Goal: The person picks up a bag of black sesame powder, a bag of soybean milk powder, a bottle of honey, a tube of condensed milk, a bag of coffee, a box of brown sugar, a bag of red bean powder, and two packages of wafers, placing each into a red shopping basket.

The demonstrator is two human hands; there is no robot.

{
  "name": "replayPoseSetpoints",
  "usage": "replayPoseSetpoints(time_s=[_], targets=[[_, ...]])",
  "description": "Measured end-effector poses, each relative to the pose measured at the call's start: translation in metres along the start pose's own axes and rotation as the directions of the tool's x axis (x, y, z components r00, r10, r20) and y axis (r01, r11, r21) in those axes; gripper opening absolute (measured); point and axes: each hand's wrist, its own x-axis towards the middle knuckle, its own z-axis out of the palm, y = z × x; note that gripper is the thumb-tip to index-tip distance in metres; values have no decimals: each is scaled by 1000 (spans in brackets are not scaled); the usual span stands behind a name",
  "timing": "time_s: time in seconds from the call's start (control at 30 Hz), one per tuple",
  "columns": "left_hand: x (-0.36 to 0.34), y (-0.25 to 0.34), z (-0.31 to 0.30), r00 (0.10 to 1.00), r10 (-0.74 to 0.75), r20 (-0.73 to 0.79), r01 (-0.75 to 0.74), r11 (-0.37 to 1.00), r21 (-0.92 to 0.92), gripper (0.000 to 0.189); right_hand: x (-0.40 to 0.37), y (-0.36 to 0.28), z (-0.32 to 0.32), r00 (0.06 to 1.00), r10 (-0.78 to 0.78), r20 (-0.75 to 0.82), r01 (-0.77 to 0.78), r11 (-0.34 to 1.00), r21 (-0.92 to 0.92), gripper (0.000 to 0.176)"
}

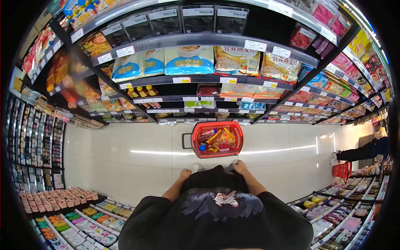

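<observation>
My left hand (186, 173) hangs at the left of my body with its fingers curled, and nothing shows in it. On the other side, my right hand (240, 166) is also curled closed near my shoe, seemingly holding nothing. Just ahead of both hands, a red shopping basket (239, 143) stands on the floor, its dark handle folded out to the left. Inside it lie several packets, among them a yellow-orange bag (225, 137) and something with a blue cap (203, 147). Neither hand touches the basket.
Ahead, shelves carry bags of oatmeal (237, 59), blue-and-white packets (188, 60) and dark pouches (198, 20). At the right, another person's leg (362, 151) stands by a second red basket (342, 170). Display racks (35, 137) flank the left, and slippers (77, 239) lie behind me.
</observation>
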Motion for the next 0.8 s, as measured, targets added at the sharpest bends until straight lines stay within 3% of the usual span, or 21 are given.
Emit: replayPoseSetpoints(time_s=[0.17, 0.27, 0.33, 0.4, 0.47, 0.57, 0.73, 0.8], targets=[[24, 3, 47, 992, 124, 13, -123, 992, -23, 32, 9, 43, -14, 996, -4, 85, -1, 998, 55, 30], [14, 66, 62, 1000, 3, -11, -4, 999, -34, 32, 15, 83, -40, 996, -4, 84, -4, 996, 91, 28], [17, 97, 82, 987, 164, -2, -163, 981, 104, 29, 16, 114, -60, 996, 16, 83, -26, 992, 120, 28], [13, 145, 95, 993, 110, 46, -114, 988, 101, 28, 14, 140, -85, 991, 122, 59, -136, 907, 400, 26], [8, 174, 118, 994, 49, 101, -59, 993, 99, 26, 16, 182, -102, 991, 128, 25, -126, 893, 433, 24], [8, 217, 142, 985, 135, 105, -143, 987, 75, 28, 2, 208, -133, 947, 321, 24, -282, 792, 542, 24], [4, 242, 180, 973, 231, -16, -231, 973, -21, 25, -19, 263, -149, 903, 406, 143, -430, 834, 345, 26], [7, 240, 181, 954, 279, 107, -251, 943, -217, 22, -22, 260, -159, 878, 438, 191, -476, 839, 263, 28]])
